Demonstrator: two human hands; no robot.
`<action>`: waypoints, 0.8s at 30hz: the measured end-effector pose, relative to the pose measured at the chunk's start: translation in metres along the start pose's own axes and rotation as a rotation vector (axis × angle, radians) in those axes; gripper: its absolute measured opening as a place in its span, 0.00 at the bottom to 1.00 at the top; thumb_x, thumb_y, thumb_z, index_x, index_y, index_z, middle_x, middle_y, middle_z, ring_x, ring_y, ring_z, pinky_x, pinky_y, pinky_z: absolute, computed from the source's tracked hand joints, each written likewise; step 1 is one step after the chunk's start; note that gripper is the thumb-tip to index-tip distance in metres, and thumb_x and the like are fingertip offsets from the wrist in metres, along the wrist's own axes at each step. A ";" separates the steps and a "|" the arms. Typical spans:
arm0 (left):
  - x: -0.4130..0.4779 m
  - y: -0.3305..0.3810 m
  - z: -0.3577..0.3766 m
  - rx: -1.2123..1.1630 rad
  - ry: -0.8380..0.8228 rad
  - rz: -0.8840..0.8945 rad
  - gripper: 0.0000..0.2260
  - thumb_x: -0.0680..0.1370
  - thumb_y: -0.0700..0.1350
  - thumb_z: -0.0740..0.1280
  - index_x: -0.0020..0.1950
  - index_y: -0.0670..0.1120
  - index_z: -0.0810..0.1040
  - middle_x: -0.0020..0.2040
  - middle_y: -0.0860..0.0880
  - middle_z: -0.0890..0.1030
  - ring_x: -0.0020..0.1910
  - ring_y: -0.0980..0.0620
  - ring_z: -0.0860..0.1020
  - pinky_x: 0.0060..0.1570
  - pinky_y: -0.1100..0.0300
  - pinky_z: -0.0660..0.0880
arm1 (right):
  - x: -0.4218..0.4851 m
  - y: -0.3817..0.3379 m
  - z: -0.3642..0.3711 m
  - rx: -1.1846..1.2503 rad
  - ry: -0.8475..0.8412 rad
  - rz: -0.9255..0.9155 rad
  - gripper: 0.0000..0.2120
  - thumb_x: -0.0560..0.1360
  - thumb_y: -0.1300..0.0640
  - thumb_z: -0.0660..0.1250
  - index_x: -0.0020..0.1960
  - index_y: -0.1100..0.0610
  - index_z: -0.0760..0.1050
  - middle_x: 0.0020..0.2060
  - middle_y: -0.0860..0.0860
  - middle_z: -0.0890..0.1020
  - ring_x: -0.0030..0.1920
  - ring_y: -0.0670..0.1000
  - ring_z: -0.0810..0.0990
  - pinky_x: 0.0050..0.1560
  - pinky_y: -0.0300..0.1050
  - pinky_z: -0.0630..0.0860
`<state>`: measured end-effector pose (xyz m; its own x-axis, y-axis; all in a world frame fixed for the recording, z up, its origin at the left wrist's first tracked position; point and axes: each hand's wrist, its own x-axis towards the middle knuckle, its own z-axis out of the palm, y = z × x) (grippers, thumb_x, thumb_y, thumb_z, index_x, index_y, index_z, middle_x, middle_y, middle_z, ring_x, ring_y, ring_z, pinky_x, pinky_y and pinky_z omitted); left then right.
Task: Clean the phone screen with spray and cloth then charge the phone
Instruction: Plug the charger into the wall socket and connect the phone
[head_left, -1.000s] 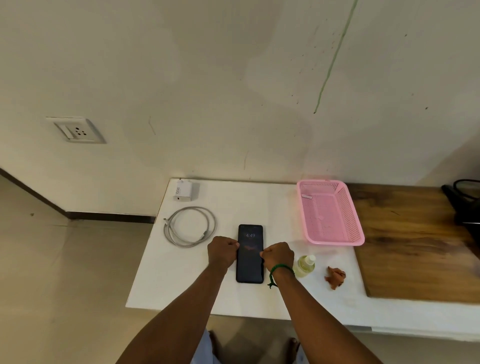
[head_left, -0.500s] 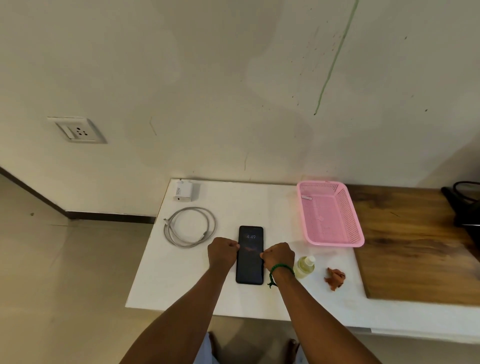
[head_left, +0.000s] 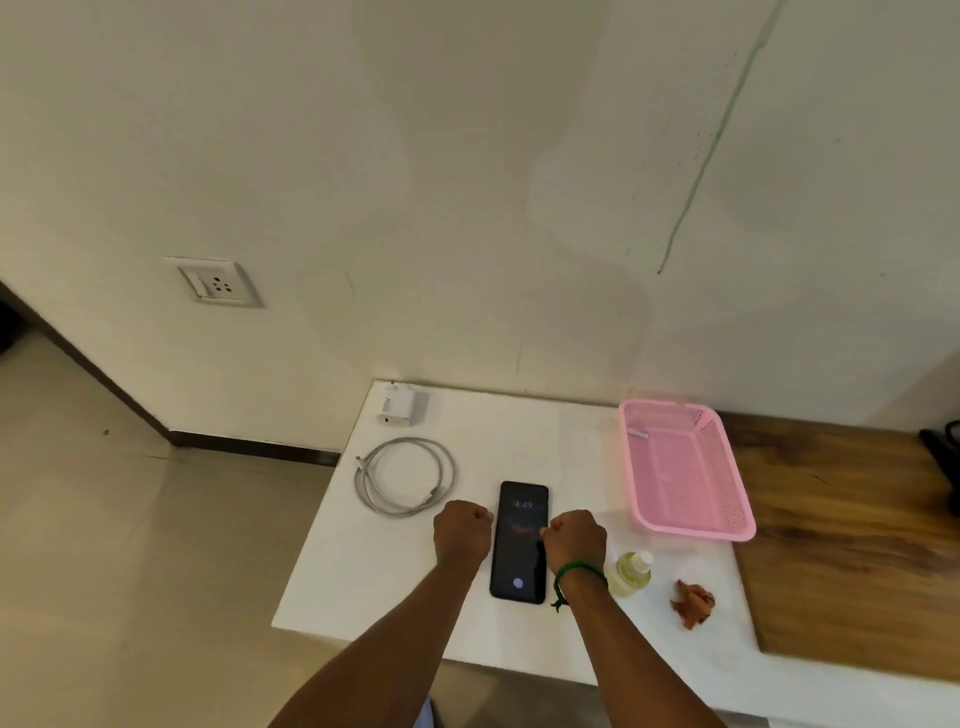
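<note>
A black rectangular phone (head_left: 521, 540), screen lit, is laid flat on the white surface (head_left: 363, 571). It is flanked by the left grip (head_left: 462, 530), clenched empty beside it, and the right grip (head_left: 574, 540), clenched over its right edge.

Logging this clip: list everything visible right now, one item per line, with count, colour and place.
table: 1, white, against the wall
phone: 1, black, screen lit, flat at the table's front middle
charger adapter: 1, white, table's back left corner
cable: 1, grey, coiled, left of the phone
spray bottle: 1, pale yellow with white cap, right of the phone
cloth: 1, reddish brown, crumpled, right of the spray bottle
basket: 1, pink, table's back right
wooden counter: 1, brown, right of the table
wall socket: 1, white, wall at left
left hand: 1, fist, by the phone's left edge
right hand: 1, fist, green wristband, at the phone's right edge
</note>
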<state>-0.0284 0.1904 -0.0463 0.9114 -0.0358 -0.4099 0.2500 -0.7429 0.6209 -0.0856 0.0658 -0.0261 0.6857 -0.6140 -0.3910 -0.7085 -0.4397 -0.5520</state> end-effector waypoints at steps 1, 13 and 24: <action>-0.001 0.000 -0.005 -0.002 0.005 0.004 0.12 0.79 0.47 0.64 0.44 0.44 0.85 0.45 0.46 0.84 0.49 0.48 0.80 0.44 0.62 0.70 | -0.002 -0.005 -0.002 -0.007 0.023 -0.052 0.21 0.71 0.60 0.68 0.24 0.54 0.62 0.22 0.48 0.67 0.31 0.51 0.70 0.32 0.37 0.65; 0.028 0.007 -0.113 -0.125 0.230 0.037 0.10 0.77 0.43 0.64 0.39 0.40 0.81 0.39 0.45 0.82 0.43 0.48 0.80 0.51 0.54 0.75 | -0.023 -0.108 0.009 0.073 -0.061 -0.436 0.14 0.72 0.57 0.70 0.57 0.59 0.79 0.51 0.55 0.83 0.52 0.52 0.80 0.54 0.39 0.71; 0.114 -0.024 -0.153 -0.002 0.272 0.018 0.21 0.77 0.49 0.67 0.67 0.41 0.73 0.63 0.46 0.79 0.64 0.50 0.75 0.62 0.63 0.64 | 0.018 -0.163 0.070 -0.118 -0.299 -0.522 0.28 0.73 0.55 0.66 0.71 0.57 0.63 0.68 0.54 0.70 0.68 0.53 0.67 0.68 0.43 0.64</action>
<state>0.1195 0.3067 -0.0061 0.9698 0.1322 -0.2047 0.2337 -0.7427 0.6276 0.0544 0.1723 0.0050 0.9523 -0.0953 -0.2898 -0.2685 -0.7127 -0.6480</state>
